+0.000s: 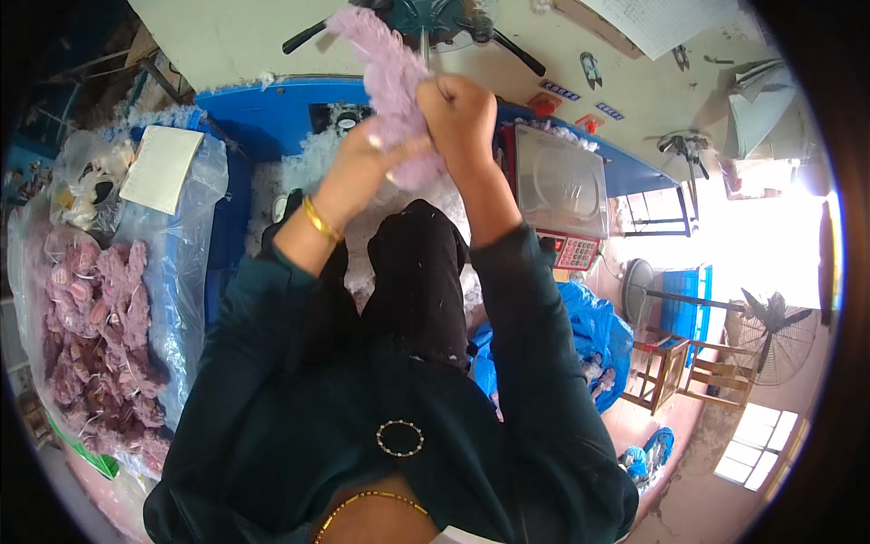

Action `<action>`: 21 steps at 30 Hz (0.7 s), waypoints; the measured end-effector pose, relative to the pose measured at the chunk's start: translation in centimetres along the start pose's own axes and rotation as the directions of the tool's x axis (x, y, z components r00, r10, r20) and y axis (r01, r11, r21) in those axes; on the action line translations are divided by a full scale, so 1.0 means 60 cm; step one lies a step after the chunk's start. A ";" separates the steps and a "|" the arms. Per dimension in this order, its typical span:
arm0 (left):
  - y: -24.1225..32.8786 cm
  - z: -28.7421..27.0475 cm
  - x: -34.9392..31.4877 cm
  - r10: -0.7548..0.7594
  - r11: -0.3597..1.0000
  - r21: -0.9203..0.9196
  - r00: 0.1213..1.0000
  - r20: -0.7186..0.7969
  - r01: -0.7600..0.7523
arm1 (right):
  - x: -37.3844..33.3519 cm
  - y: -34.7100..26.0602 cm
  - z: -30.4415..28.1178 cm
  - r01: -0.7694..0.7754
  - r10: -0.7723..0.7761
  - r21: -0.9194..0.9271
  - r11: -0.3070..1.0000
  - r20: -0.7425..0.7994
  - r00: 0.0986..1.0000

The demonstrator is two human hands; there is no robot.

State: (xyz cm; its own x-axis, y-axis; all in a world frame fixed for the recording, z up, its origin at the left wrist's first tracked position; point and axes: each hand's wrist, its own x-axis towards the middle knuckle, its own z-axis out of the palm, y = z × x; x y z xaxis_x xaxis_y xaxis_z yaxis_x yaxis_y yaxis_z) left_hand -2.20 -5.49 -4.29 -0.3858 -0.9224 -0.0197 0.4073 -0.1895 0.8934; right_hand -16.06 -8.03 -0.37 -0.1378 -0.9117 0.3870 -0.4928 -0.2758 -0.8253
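Observation:
Both my hands are raised over my lap around a fluffy pink-lilac plush piece [391,77]. Its long end points up and to the left, toward a machine with black handles [426,16]. My left hand [355,170], a gold bangle at its wrist, grips the lower part. My right hand [460,118] is a closed fist against the piece's right side, pinching its edge. The fingers of the left hand are somewhat blurred, and what lies inside the right fist is hidden.
Left stands a plastic-lined bin of pink plush pieces [95,317], with a paper pad [161,168] above. Thread snips [591,70] lie on the worktop [227,41]. Right are a red keypad scale [575,252] under a clear cover and a blue bag [594,317]. White fluff surrounds my legs.

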 end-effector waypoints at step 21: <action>-0.014 0.026 -0.014 -0.077 0.966 -0.244 0.996 0.039 0.084 | -0.037 -0.022 -0.070 0.324 -0.276 -0.091 0.942 0.341 0.899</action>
State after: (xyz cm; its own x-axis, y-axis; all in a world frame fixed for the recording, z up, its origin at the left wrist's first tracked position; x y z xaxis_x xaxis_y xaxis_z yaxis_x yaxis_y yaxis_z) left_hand -3.48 -4.02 -4.33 -0.4478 -0.8914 -0.0706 0.5633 -0.3425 0.7520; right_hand -18.71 -4.34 1.58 0.3053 -0.8469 0.4354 -0.5866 -0.5275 -0.6146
